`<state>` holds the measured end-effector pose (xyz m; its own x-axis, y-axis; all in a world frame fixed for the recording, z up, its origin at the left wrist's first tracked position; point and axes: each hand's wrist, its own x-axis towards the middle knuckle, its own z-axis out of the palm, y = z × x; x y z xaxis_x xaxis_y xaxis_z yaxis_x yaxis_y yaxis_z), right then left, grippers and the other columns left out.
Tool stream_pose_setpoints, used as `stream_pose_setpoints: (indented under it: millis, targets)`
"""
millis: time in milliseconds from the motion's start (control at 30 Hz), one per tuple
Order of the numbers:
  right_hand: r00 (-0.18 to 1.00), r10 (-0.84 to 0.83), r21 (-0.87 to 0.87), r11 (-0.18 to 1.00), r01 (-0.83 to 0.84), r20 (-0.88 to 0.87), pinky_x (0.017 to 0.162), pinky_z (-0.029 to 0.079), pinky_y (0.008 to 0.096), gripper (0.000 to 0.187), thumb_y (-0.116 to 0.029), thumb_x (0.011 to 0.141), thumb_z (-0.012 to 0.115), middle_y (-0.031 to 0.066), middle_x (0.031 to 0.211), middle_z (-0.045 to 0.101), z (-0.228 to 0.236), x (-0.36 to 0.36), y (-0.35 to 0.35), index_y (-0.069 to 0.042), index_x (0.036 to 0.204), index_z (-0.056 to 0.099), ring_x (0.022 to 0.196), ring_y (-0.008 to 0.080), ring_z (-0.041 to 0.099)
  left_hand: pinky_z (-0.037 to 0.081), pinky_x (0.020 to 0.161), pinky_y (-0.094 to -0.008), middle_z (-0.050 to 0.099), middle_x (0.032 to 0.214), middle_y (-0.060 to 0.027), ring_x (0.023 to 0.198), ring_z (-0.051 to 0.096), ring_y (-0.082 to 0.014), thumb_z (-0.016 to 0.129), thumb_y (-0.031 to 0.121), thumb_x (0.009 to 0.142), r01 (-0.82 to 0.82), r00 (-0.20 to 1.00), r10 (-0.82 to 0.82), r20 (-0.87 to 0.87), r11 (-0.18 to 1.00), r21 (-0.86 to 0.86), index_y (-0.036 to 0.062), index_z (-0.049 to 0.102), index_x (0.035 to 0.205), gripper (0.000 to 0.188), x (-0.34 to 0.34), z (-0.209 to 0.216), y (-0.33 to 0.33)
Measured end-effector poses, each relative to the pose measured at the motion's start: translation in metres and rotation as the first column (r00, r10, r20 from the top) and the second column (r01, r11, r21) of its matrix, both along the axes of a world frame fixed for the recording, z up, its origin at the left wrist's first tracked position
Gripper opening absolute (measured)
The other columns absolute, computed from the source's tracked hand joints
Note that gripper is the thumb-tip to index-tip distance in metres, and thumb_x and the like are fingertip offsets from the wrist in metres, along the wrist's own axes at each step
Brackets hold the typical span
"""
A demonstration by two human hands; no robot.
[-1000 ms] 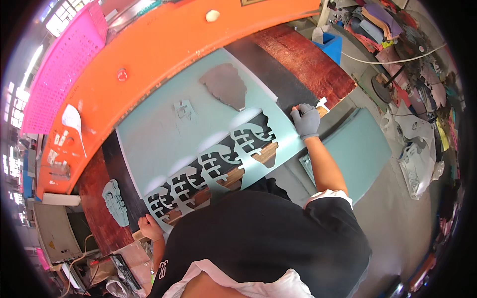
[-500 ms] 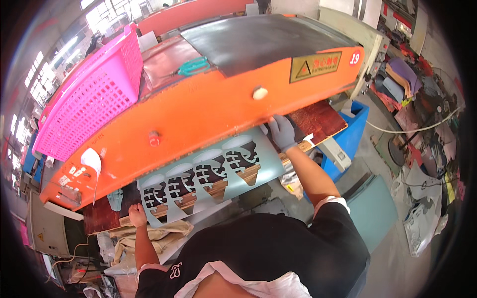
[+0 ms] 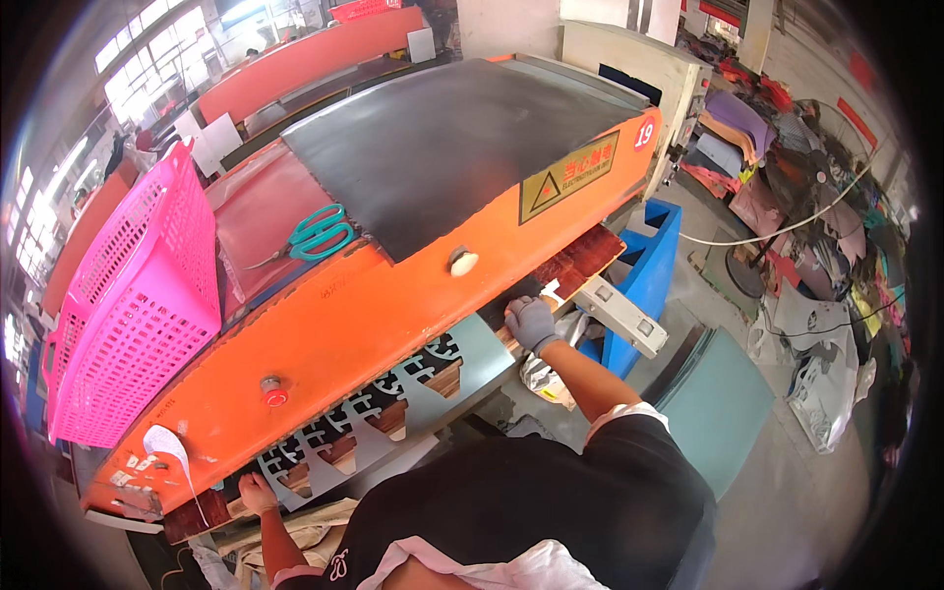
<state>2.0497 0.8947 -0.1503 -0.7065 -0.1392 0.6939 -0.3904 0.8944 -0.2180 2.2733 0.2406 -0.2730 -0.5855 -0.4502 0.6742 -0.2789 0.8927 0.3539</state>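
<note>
A pale green-grey sheet [image 3: 474, 368] with a row of cut-outs lies on a dark red board [image 3: 597, 256], its far part hidden below the orange beam of a press [image 3: 339, 344]. Dark shapes and wood strips show through the cut-outs. My bare left hand [image 3: 258, 494] is closed at the board's near edge, just left of the sheet. On the right, my right hand [image 3: 532, 324], in a grey glove, has its fingers curled at the board's edge, past the sheet's end. Fingertips of both hands are partly hidden.
On the press stand a pink basket [image 3: 147, 305], teal-handled scissors [image 3: 320, 234] and a black sheet [image 3: 442, 138]. A red button [image 3: 274, 392] and a pale knob [image 3: 462, 261] jut from the beam. Stacked green sheets [image 3: 718, 413] lie at right, beside a blue frame [image 3: 654, 265].
The board and sheet have slid farther under the beam, covering the far part of the cut-outs. Both hands have moved along with the board. My view has shifted and turned too.
</note>
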Motion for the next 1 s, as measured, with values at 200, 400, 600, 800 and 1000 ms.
stream_pose_setpoints:
  millis: [200, 400, 600, 800, 1000]
  targets:
    - [0.990, -0.089, 0.133, 0.986, 0.103, -0.108, 0.067, 0.043, 0.0425, 0.027, -0.034, 0.083, 0.054, 0.0067, 0.073, 0.060, -0.026, -0.008, -0.001, -0.014, 0.068, 0.065, 0.073, 0.0261, 0.058, 0.039, 0.064, -0.0502, 0.049, 0.074, -0.0210, 0.075, 0.050, -0.0425, 0.048, 0.021, 0.089, -0.028, 0.999, 0.028, 0.016, 1.000, -0.010, -0.0014, 0.046, 0.067, 0.031, -0.003, 0.003, -0.002]
    - [0.999, -0.039, 0.177, 0.984, 0.037, 0.010, 0.084, 0.042, 0.0402, 0.029, -0.034, 0.085, 0.050, 0.0056, 0.080, 0.063, -0.025, 0.000, 0.002, -0.013, 0.075, 0.068, 0.085, 0.0247, 0.059, 0.040, 0.067, -0.0496, 0.052, 0.075, -0.0238, 0.076, 0.052, -0.0429, 0.050, 0.021, 0.088, 0.034, 0.999, -0.034, 0.036, 0.999, 0.021, -0.0030, 0.050, 0.069, 0.031, -0.014, 0.000, -0.019]
    - [0.997, -0.006, 0.251, 0.968, -0.012, 0.073, 0.078, 0.047, 0.0379, 0.030, -0.033, 0.085, 0.047, 0.0045, 0.086, 0.067, -0.019, 0.014, 0.013, -0.014, 0.081, 0.070, 0.090, 0.0228, 0.062, 0.040, 0.071, -0.0505, 0.053, 0.076, -0.0232, 0.079, 0.052, -0.0423, 0.051, 0.020, 0.087, 0.046, 0.999, -0.045, 0.017, 0.998, -0.050, -0.0031, 0.051, 0.070, 0.028, -0.009, -0.007, -0.007]
    - [1.000, 0.018, 0.130, 0.991, -0.016, -0.015, 0.071, 0.046, 0.0440, 0.024, -0.026, 0.080, 0.056, 0.0125, 0.073, 0.062, -0.023, 0.010, 0.009, -0.007, 0.069, 0.066, 0.075, 0.0320, 0.060, 0.042, 0.073, -0.0490, 0.054, 0.077, -0.0209, 0.079, 0.052, -0.0404, 0.050, 0.018, 0.088, 0.080, 0.994, -0.093, -0.061, 0.980, -0.181, -0.0005, 0.052, 0.069, 0.028, -0.009, 0.023, 0.006]
    - [0.970, -0.168, -0.135, 0.972, 0.193, 0.175, 0.066, 0.045, 0.0441, 0.027, -0.026, 0.083, 0.058, 0.0128, 0.070, 0.061, 0.004, 0.018, -0.014, -0.007, 0.066, 0.065, 0.072, 0.0333, 0.059, 0.042, 0.066, -0.0467, 0.051, 0.071, -0.0146, 0.073, 0.051, -0.0351, 0.055, 0.016, 0.084, 0.029, 1.000, -0.028, 0.013, 0.998, -0.050, 0.0020, 0.048, 0.063, 0.027, -0.002, 0.058, 0.030]
